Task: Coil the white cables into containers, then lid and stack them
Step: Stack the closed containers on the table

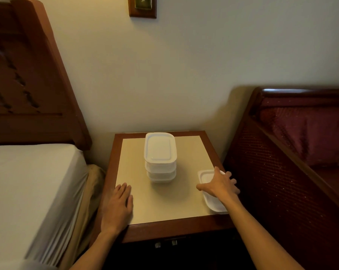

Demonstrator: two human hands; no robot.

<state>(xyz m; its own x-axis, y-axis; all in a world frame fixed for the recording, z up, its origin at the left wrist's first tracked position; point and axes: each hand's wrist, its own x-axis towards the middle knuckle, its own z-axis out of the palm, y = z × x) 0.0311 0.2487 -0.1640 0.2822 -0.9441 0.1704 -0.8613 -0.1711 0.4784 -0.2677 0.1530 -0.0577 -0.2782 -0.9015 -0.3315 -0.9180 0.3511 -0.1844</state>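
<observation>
A stack of white lidded containers [160,158] stands near the middle of the nightstand top [137,156], toward the back. One more white lidded container [213,201] lies at the right front edge. My right hand [220,184] is spread over it, fingers reaching across its far side and thumb at its near left side. My left hand [117,207] rests flat, palm down, on the front left corner of the nightstand. No cable is visible outside the containers.
A bed with a white sheet [32,188] and a wooden headboard [28,75] is close on the left. A dark red upholstered sofa [293,145] stands right against the nightstand's right side. The wall is directly behind.
</observation>
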